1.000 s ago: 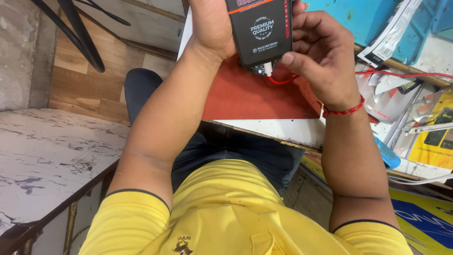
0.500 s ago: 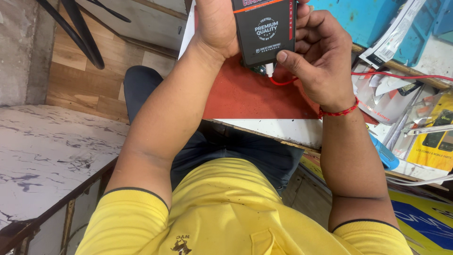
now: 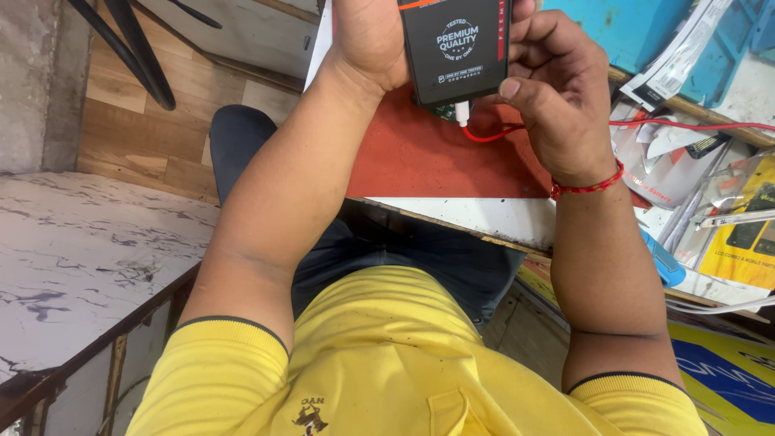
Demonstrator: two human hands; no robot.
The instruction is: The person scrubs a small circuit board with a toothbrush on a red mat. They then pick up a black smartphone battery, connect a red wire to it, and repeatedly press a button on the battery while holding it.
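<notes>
head view, steeply downward, close

A small phone-repair stall or workshop counter

A red work mat [image 3: 428, 157] lies on a worn white bench [image 3: 484, 220] with a chipped edge, and a red cable [image 3: 686, 123] trails across it; to the right the bench is crowded with loose plastic accessory packets [image 3: 682, 56], a yellow carded phone-part package [image 3: 747, 242] and scraps of paper, beside a scuffed blue box [image 3: 646, 32]; a marble-patterned slab [image 3: 81, 266] and wood-look flooring [image 3: 137, 137] sit close on the left, so the space is cramped
</notes>
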